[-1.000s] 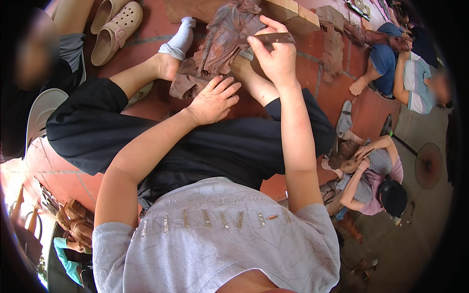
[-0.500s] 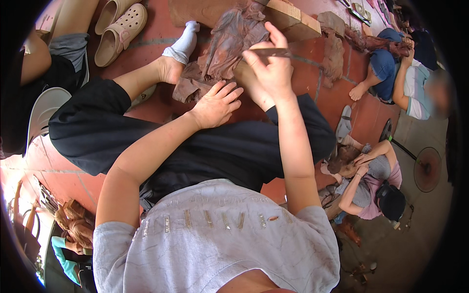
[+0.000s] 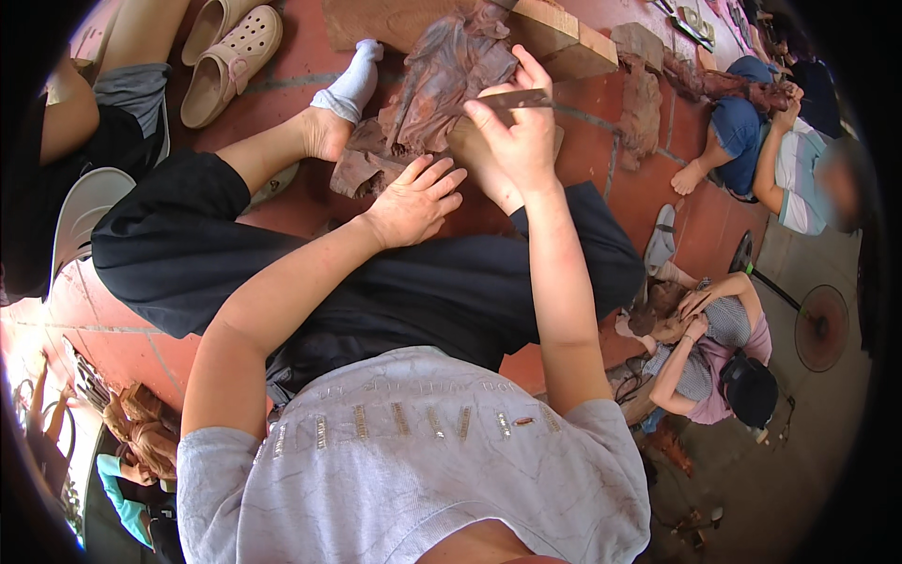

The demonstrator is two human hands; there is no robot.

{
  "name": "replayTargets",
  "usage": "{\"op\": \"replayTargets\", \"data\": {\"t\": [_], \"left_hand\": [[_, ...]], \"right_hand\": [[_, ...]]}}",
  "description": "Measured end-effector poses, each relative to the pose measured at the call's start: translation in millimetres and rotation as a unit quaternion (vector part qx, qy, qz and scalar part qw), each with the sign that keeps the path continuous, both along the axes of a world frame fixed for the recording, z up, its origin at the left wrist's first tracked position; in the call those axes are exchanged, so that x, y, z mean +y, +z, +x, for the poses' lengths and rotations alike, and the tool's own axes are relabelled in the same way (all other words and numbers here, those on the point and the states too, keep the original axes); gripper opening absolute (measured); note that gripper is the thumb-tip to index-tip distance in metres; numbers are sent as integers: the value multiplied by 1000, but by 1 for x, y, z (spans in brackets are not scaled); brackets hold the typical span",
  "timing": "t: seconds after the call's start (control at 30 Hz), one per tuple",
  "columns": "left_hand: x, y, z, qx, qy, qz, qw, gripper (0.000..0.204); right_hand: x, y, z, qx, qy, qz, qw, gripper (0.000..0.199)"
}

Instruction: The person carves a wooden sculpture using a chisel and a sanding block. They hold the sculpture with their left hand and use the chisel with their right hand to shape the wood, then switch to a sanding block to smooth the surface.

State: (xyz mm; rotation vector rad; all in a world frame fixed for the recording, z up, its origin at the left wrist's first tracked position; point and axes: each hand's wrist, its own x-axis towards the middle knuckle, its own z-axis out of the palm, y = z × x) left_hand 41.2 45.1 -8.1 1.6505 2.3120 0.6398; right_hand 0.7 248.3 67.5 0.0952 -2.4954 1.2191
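A carved reddish-brown wooden figure [image 3: 440, 83] with draped folds leans between my feet, its base toward me. My left hand [image 3: 418, 200] lies at the near edge of that base, fingers stretched and a little apart, gripping nothing. Between the thumb and fingers of my right hand [image 3: 519, 141] is a dark flat strip-like tool [image 3: 515, 100], held at the figure's right side. Whether it is a file or a scraper I cannot tell. My right fingertips are close to the carving, and its top runs up to the frame's edge.
A light wooden block [image 3: 568, 42] lies behind the figure. Beige clogs [image 3: 233, 66] stand at the far left on red floor tiles. Other carved wood [image 3: 642, 103] lies to the right. Several people work nearby, one beside a fan [image 3: 821, 327] at the right.
My right hand has shifted slightly left and down with the dark tool, whose angle has changed a little. The left hand stays nearly still on the base.
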Motion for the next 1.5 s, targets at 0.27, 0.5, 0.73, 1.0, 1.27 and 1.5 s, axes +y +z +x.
{"op": "replayTargets", "data": {"t": [0.27,0.5,0.73,1.0,1.27,1.5], "left_hand": [[2,18,0,59,7,-7,998,42],[-3,3,0,29,-16,-1,999,47],[-3,7,-2,24,-20,-3,1000,46],[-4,5,-1,15,-19,-6,1000,46],[-1,5,-1,32,-23,1,999,48],[-3,9,-2,31,-19,8,999,46]], "right_hand": [[-16,16,5,-4,-1,-29,1000,13],[0,-3,0,-34,-10,-106,994,10],[-2,9,-3,-34,-23,-76,996,10],[-18,17,2,10,-10,-13,1000,8],[-16,11,8,7,-10,-67,998,11],[0,1,0,-25,-11,-80,996,13]]}}
